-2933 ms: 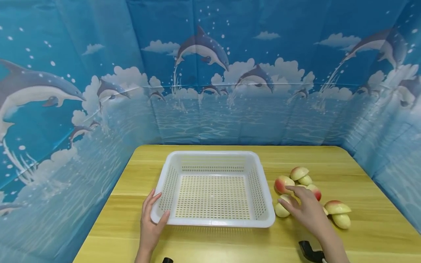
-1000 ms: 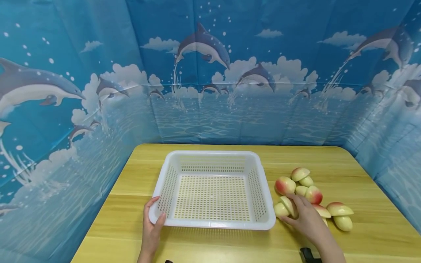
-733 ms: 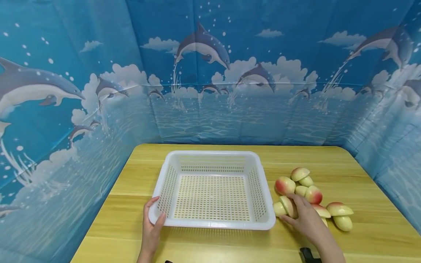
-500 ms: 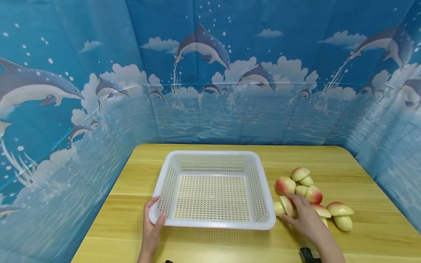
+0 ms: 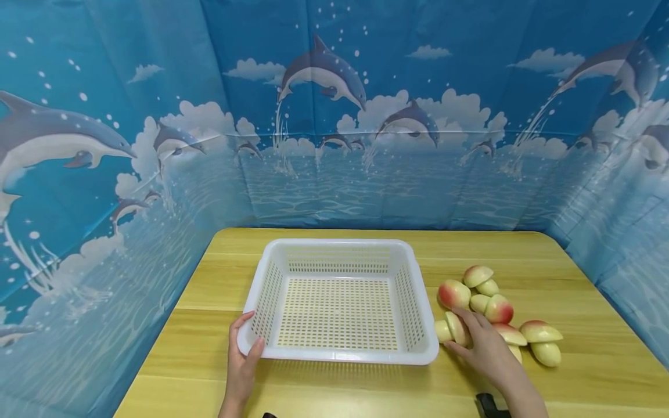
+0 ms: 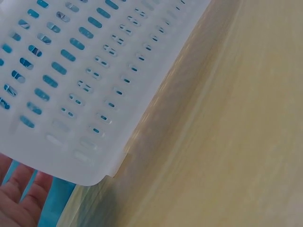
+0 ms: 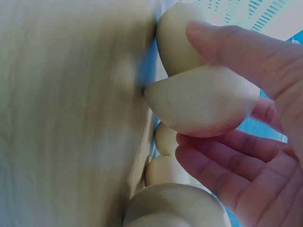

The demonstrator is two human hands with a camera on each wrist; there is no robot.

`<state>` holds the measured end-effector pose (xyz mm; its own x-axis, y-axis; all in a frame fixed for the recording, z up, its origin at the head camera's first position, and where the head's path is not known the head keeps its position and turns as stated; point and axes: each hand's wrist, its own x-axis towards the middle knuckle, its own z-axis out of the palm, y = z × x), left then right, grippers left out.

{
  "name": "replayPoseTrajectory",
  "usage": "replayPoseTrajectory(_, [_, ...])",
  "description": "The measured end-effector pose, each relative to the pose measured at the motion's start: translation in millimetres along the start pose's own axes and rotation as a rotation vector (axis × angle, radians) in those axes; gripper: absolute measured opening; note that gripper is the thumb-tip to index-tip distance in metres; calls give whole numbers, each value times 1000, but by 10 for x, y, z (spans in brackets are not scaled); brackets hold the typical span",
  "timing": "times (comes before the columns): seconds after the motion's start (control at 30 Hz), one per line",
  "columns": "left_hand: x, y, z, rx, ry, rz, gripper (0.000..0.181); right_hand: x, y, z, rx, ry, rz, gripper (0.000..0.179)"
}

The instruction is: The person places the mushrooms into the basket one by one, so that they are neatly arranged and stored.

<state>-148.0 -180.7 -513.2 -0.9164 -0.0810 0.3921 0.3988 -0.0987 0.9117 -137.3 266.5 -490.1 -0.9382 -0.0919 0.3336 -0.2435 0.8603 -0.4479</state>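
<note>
Fingers of the left hand point(image 5: 242, 366) clasp the near-left corner of the white basket point(image 5: 340, 356); just right of it, a mushroom point(image 5: 452, 328) is gripped by the right hand point(image 5: 486, 343). Grasping seems the step; lifting wants a steady pinch.

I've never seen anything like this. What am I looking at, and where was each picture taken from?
No robot here: these are a person's bare hands. The wide picture comes from a camera worn on the head, the two close ones from cameras on each wrist. On the yellowish table stands a white basket; to its right lie loose mushroom-shaped pieces, pale with reddish patches. The left hand holds the basket's near left corner. The right hand grips one piece. Behind is a blue dolphin backdrop.
</note>
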Motion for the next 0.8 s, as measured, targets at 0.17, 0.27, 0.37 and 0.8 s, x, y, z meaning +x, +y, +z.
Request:
replayPoseTrajectory(0.17, [-13,-1,3,0,3,-2,48,-1,0,9,9,2,-3,68])
replayPoseTrajectory(0.27, [-11,0,5,-3,3,-7,48,1,-1,13,7,18,-13,68])
replayPoseTrajectory(0.37, [-5,3,8,-6,-2,-9,48,5,-7,12,2,35,-23,67])
replayPoseTrajectory(0.8, [2,12,8,-2,-6,-3,49,-2,-30,-33,22,54,18,65])
